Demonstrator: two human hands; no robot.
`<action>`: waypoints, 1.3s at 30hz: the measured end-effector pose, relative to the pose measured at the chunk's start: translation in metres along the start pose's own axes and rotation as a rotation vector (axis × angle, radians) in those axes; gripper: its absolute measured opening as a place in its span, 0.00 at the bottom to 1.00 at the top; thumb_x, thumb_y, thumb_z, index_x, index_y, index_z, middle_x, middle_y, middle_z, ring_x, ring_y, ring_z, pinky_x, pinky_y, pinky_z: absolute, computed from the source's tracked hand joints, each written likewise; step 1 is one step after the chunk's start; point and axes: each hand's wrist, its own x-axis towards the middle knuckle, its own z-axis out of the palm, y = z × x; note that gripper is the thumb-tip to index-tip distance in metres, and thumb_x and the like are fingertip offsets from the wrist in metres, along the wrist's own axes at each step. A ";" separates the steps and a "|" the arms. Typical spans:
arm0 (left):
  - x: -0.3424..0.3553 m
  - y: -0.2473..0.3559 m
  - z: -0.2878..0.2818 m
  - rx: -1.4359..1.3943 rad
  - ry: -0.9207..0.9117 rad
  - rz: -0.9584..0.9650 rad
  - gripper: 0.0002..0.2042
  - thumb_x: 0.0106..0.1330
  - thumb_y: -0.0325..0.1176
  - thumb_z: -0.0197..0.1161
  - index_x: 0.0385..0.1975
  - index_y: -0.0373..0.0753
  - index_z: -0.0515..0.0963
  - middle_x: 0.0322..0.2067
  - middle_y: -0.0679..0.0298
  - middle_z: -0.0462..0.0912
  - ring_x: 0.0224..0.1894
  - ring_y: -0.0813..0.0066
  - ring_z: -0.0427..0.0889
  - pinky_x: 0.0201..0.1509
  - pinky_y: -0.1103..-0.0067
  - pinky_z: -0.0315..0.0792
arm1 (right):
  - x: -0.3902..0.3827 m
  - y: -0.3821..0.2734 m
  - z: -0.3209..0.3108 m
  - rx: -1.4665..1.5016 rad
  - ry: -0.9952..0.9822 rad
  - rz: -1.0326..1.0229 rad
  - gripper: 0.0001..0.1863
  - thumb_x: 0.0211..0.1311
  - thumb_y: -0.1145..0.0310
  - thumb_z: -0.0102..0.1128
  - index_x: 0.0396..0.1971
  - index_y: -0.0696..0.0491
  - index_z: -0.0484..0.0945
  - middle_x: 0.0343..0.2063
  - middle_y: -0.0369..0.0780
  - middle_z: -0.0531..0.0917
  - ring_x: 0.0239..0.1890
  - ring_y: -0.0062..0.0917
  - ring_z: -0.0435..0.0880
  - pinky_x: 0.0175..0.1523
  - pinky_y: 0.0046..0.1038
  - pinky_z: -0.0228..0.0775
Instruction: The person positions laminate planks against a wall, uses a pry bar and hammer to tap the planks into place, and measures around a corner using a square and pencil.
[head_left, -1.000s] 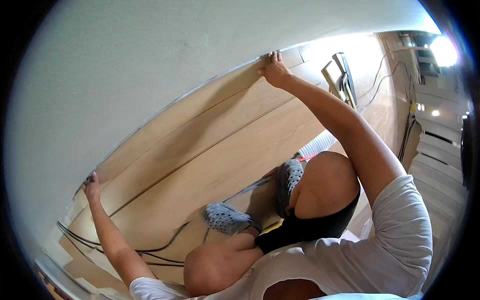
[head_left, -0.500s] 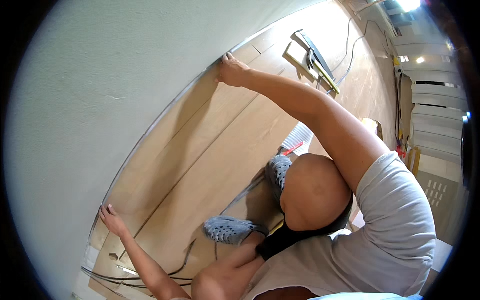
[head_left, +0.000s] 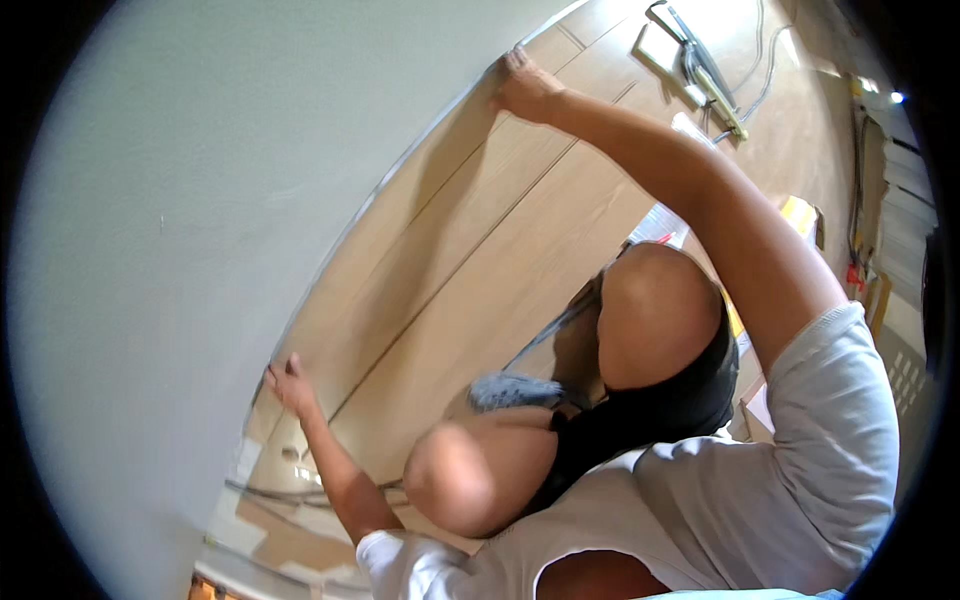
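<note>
Light wood-look floorboards (head_left: 500, 255) run beside a pale wall (head_left: 210, 200). At the far end of the board along the wall, my right hand (head_left: 527, 88) rests on its edge with fingertips at the wall line; some of the fingers are hard to make out. Closer to me, my left hand (head_left: 290, 386) touches the same board near the wall, its fingers stretched and a little apart. A narrow grey-white line (head_left: 375, 192) follows the foot of the wall between the two hands. Neither hand lifts anything.
My knees are bent over the boards, one grey shoe (head_left: 515, 391) showing. Beyond my right arm lie a tool with a long dark blade and yellowish bar (head_left: 715, 95) and a cable (head_left: 770, 75). Dark cables (head_left: 270, 492) cross near my left forearm. Yellow-and-white packaging (head_left: 800, 215) lies to the right.
The view has shifted, so the wall, boards and both hands appear farther up and right. Both hands keep their places along the wall. My left knee and left sleeve show more.
</note>
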 end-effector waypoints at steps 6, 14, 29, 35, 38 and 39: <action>0.025 0.039 0.022 0.031 -0.034 0.024 0.36 0.67 0.50 0.64 0.64 0.25 0.66 0.65 0.42 0.65 0.67 0.46 0.66 0.68 0.63 0.65 | 0.028 0.037 0.038 0.018 0.096 0.107 0.24 0.72 0.52 0.49 0.58 0.50 0.79 0.66 0.55 0.66 0.72 0.53 0.55 0.76 0.47 0.45; 0.004 -0.010 0.030 0.047 0.053 -0.026 0.37 0.71 0.51 0.58 0.68 0.26 0.59 0.70 0.42 0.57 0.72 0.47 0.56 0.74 0.63 0.57 | 0.002 0.005 -0.022 -0.055 0.049 0.018 0.36 0.73 0.52 0.49 0.67 0.68 0.60 0.68 0.58 0.61 0.74 0.56 0.49 0.77 0.44 0.49; -0.160 0.206 0.005 -0.198 -0.054 0.324 0.24 0.66 0.50 0.64 0.47 0.32 0.78 0.50 0.54 0.75 0.53 0.56 0.74 0.61 0.65 0.70 | -0.171 0.204 0.173 0.423 0.374 0.573 0.29 0.72 0.50 0.48 0.58 0.60 0.73 0.48 0.52 0.83 0.48 0.48 0.83 0.53 0.44 0.75; -0.112 0.229 -0.006 -0.197 -0.191 0.340 0.32 0.57 0.65 0.66 0.40 0.36 0.81 0.44 0.52 0.77 0.56 0.54 0.72 0.64 0.63 0.66 | -0.155 0.285 0.192 0.992 0.397 0.602 0.29 0.71 0.46 0.53 0.48 0.60 0.80 0.31 0.41 0.84 0.35 0.25 0.83 0.39 0.29 0.74; -0.128 0.209 -0.032 -0.194 -0.353 0.303 0.31 0.57 0.66 0.65 0.31 0.38 0.83 0.42 0.51 0.79 0.54 0.54 0.74 0.60 0.65 0.69 | -0.174 0.263 0.159 1.331 0.259 0.438 0.27 0.69 0.43 0.57 0.46 0.55 0.83 0.35 0.36 0.82 0.36 0.21 0.75 0.43 0.27 0.66; -0.137 0.202 -0.024 -0.237 -0.279 0.307 0.31 0.58 0.67 0.65 0.24 0.37 0.83 0.34 0.51 0.82 0.45 0.55 0.80 0.52 0.64 0.74 | -0.180 0.255 0.152 1.442 0.287 0.355 0.25 0.69 0.45 0.57 0.48 0.54 0.81 0.38 0.34 0.80 0.38 0.20 0.74 0.44 0.27 0.65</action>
